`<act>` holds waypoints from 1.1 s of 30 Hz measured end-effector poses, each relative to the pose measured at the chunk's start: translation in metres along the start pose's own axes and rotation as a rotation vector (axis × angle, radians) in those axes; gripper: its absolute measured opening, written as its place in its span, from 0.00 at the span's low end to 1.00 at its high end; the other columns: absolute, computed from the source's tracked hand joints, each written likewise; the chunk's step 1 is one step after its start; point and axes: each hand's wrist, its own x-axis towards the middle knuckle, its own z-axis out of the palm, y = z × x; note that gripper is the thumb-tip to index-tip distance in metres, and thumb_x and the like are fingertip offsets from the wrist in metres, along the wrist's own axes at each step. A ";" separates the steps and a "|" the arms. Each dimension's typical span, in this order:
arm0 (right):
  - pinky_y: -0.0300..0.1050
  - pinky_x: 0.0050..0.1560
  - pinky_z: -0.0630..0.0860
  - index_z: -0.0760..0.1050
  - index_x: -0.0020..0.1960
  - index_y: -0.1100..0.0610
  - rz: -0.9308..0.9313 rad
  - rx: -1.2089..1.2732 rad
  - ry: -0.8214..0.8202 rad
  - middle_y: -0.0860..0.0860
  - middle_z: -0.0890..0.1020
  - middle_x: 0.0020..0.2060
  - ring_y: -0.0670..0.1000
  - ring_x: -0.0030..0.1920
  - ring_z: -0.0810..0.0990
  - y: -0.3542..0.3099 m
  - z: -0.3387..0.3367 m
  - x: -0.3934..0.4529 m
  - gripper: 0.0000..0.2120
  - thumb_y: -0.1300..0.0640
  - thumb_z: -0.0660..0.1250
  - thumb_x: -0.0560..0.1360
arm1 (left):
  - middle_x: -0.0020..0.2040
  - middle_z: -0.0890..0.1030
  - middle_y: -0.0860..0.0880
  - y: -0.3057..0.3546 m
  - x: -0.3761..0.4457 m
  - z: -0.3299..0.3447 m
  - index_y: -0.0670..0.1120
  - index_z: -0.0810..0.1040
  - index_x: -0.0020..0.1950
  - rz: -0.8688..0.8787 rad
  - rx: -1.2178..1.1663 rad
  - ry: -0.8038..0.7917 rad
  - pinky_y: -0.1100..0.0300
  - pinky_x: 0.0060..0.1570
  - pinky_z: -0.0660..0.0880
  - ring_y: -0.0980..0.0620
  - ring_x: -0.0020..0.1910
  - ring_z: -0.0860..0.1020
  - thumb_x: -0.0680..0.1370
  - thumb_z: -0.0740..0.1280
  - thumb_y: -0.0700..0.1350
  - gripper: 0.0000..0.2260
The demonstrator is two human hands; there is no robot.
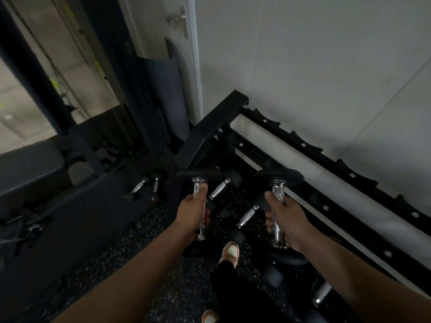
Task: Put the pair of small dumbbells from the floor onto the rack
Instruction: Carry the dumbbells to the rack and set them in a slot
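Observation:
My left hand [192, 214] grips the chrome handle of a small dumbbell [198, 176], whose black head points away from me. My right hand [283, 217] grips the handle of the second small dumbbell [278, 175] the same way. Both are held in the air in front of the black dumbbell rack [303, 145], which runs diagonally along the white wall. The rack's upper saddles beyond the dumbbell heads hold nothing. The near heads of both dumbbells are mostly hidden by my hands and wrists.
Other dumbbells with chrome handles [219, 188] [248, 216] sit on the rack's lower tier below my hands. More lie at left [140, 185] and bottom right [323, 294]. My shoe [231, 251] stands on the speckled rubber floor. A dark bench and machine frame fill the left.

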 end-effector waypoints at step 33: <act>0.44 0.25 0.72 0.74 0.46 0.59 0.249 0.130 0.616 0.52 0.79 0.25 0.52 0.22 0.75 -0.106 0.014 0.256 0.18 0.43 0.67 0.75 | 0.27 0.71 0.49 0.146 0.378 0.201 0.46 0.76 0.51 -0.060 0.421 -0.557 0.58 0.24 0.64 0.53 0.23 0.67 0.75 0.68 0.60 0.18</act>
